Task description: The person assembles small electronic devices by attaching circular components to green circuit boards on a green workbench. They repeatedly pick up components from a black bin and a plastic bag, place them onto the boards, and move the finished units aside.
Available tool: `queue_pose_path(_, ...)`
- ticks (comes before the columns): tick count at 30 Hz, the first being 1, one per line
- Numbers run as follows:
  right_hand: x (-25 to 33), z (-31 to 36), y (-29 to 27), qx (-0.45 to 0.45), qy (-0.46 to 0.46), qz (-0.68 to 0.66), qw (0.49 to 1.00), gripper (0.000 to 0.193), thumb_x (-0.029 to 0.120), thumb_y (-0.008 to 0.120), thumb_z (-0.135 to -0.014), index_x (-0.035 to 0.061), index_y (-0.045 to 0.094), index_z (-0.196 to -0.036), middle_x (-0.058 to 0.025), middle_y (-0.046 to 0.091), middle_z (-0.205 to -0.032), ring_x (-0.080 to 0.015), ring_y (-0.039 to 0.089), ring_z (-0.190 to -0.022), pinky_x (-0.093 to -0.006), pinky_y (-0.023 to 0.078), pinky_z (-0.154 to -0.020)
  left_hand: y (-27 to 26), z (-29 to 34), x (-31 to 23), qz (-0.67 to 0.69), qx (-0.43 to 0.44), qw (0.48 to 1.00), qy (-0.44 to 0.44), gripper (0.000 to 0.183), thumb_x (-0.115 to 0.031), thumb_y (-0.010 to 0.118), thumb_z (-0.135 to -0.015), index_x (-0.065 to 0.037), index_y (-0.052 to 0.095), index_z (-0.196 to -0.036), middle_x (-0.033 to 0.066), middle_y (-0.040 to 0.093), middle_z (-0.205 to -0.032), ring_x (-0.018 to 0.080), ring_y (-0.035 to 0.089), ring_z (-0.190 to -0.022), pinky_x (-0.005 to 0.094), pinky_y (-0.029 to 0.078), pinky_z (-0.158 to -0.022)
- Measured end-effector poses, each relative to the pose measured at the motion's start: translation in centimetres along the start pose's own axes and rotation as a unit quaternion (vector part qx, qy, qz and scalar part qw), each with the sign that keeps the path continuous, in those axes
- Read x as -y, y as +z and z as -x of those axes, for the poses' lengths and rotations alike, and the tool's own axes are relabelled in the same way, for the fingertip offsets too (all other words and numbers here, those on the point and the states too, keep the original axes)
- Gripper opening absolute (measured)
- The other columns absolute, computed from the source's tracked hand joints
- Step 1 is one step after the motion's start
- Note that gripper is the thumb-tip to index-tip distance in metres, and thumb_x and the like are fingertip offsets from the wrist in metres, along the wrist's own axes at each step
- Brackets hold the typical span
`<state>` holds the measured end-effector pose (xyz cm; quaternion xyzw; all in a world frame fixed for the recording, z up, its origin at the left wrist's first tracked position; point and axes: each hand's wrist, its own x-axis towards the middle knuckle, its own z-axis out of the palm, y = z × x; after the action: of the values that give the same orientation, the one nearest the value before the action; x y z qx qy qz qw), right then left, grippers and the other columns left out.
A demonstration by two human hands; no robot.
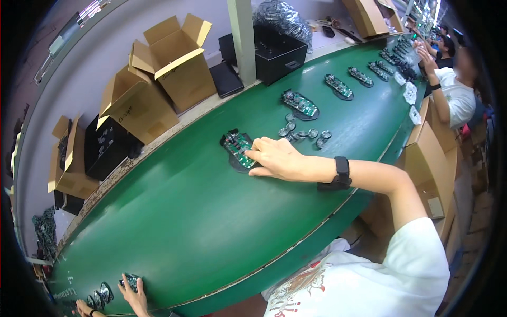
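Observation:
A green circuit board in a black oval housing (pixel 235 145) lies on the green table surface. My right hand (pixel 282 158), with a black wristband, grips its right side, thumb at the lower edge and fingers curled over the board. Several small round dark parts (pixel 301 133) lie loose just beyond that hand. Far to the left, near the lower edge, my left hand (pixel 135 298) closes its thumb and fingers on another circuit board (pixel 131 281). Its wrist and forearm run out of the picture.
More boards in housings (pixel 300 104) line up toward the far right. Open cardboard boxes (pixel 182 68) and a black bin (pixel 280 53) stand along the back. Another person's hand (pixel 83 307) is at lower left beside several parts. A person in white (pixel 457 95) sits at far right.

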<state>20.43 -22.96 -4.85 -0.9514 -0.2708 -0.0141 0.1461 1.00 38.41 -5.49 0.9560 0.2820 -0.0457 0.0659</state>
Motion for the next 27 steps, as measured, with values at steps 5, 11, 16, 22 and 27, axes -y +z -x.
queue_pose_path(5, -2.2, 2.3, -3.8, -0.114, 0.063, 0.004, 0.991, 0.043, 0.035, 0.071, -0.087, 0.0068, 0.065, -0.119, -0.0091, 0.064, -0.113, -0.0281, 0.06, -0.105, -0.0395, 0.054, -0.084, -1.4, 3.9, -7.4, -0.004, 0.028, 0.999, 0.046, 0.08, -0.039, 0.074, -0.084, -0.017, 0.038, -0.152, 0.0357, 0.022, -0.155, 0.0511, 0.031, -0.139, 0.0519, 0.029, -0.114)
queue_pose_path(11, -8.8, 3.6, -3.1, -0.071, 0.101, -0.002, 0.992, 0.057, 0.045, 0.067, -0.09, 0.0069, 0.059, -0.132, -0.0191, 0.053, -0.135, -0.0372, 0.048, -0.124, -0.0467, 0.044, -0.104, -1.4, 9.5, -19.8, 0.023, 0.063, 0.972, 0.225, 0.097, -0.021, 0.088, -0.066, -0.014, 0.041, -0.15, 0.0318, 0.02, -0.157, 0.0484, 0.028, -0.139, 0.0507, 0.029, -0.115)
queue_pose_path(16, -8.8, 3.9, -1.1, -0.024, 0.076, 0.005, 0.997, 0.056, 0.048, 0.066, -0.089, 0.0139, 0.058, -0.133, -0.0193, 0.05, -0.135, -0.04, 0.047, -0.119, -0.0493, 0.043, -0.104, -0.4, 12.9, -29.8, 0.016, 0.092, 0.924, 0.372, 0.092, -0.032, 0.09, -0.062, -0.016, 0.05, -0.144, 0.0318, 0.022, -0.155, 0.0527, 0.031, -0.136, 0.0538, 0.036, -0.111)
queue_pose_path(22, -5.5, 7.2, -1.4, -0.011, 0.049, -0.022, 0.998, 0.043, 0.018, 0.067, -0.089, 0.0132, 0.058, -0.131, -0.0162, 0.048, -0.13, -0.0359, 0.047, -0.116, -0.0437, 0.05, -0.097, 0.7, 16.5, -34.7, -0.007, 0.112, 0.879, 0.463, 0.09, -0.042, 0.086, -0.066, -0.016, 0.05, -0.143, 0.0346, 0.025, -0.152, 0.0564, 0.034, -0.132, 0.0555, 0.036, -0.108)
queue_pose_path(27, -3.0, 10.4, -2.1, 0.03, -0.029, 0.016, 0.999, 0.051, 0.03, 0.071, -0.086, 0.0171, 0.057, -0.133, -0.0146, 0.048, -0.138, -0.0366, 0.049, -0.119, -0.0462, 0.047, -0.1, 0.9, 16.8, -35.2, 0.003, 0.129, 0.879, 0.46, 0.09, -0.039, 0.087, -0.065, -0.016, 0.05, -0.143, 0.0333, 0.022, -0.153, 0.056, 0.031, -0.134, 0.0558, 0.036, -0.109)
